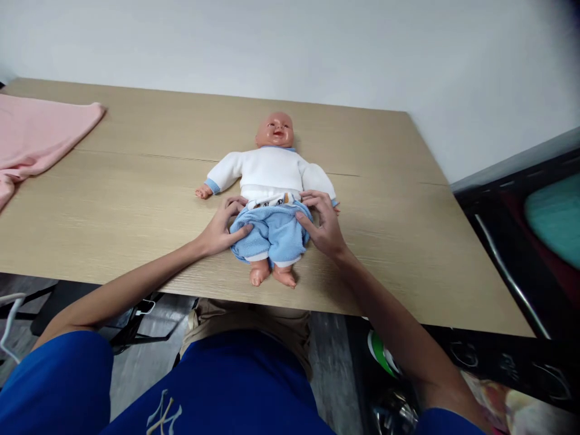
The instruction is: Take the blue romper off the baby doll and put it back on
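A baby doll (270,169) lies on its back in the middle of a light wooden table (136,205), head away from me and bare feet toward me. It wears a white sweater with blue cuffs and light blue trousers (270,232). My left hand (224,226) grips the trousers' waistband at the doll's left-hand side, fingers curled into the cloth. My right hand (322,223) holds the waistband on the other side, fingers pinched on the fabric near the doll's hip.
A pink cloth (36,136) lies at the table's far left corner. A white wall stands behind the table. To the right sits dark furniture with a teal cushion (555,217). Bags and clutter lie on the floor under the table's right side.
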Demonstrator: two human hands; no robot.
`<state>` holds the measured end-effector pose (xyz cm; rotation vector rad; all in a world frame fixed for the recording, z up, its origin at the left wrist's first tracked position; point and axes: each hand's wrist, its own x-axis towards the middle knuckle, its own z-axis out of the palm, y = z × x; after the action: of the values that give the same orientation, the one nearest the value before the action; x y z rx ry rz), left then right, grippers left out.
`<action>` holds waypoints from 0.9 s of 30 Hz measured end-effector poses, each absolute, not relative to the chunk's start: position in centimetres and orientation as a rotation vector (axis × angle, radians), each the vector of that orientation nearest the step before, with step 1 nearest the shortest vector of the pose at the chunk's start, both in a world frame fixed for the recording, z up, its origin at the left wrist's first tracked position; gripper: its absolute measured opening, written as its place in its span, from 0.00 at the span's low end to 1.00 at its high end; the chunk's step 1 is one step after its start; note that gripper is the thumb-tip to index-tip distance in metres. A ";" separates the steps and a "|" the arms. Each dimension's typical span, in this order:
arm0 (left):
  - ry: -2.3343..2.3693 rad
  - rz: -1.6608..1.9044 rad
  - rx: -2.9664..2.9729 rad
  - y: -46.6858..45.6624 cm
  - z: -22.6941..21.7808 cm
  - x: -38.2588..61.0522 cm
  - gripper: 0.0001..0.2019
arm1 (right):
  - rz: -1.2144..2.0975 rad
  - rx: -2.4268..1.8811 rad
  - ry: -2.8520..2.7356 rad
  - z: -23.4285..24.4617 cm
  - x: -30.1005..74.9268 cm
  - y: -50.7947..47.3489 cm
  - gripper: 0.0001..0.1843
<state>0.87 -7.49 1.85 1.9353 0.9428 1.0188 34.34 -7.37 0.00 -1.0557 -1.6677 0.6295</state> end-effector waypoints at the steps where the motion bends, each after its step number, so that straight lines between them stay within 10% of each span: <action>1: 0.926 1.019 1.946 -7.4 1.8 0.9 0.22 | 0.615 -1.050 -1.669 0.1 34.2 -7.4 0.17; 27: 1.013 1.014 1.080 -5.3 1.0 2.7 0.20 | 1.312 -1.196 -1.155 -1.2 33.7 -4.7 0.40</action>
<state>2.67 -5.34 1.01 1.0797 1.0125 1.0142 33.71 -4.74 -1.21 -1.1957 -1.1553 1.3117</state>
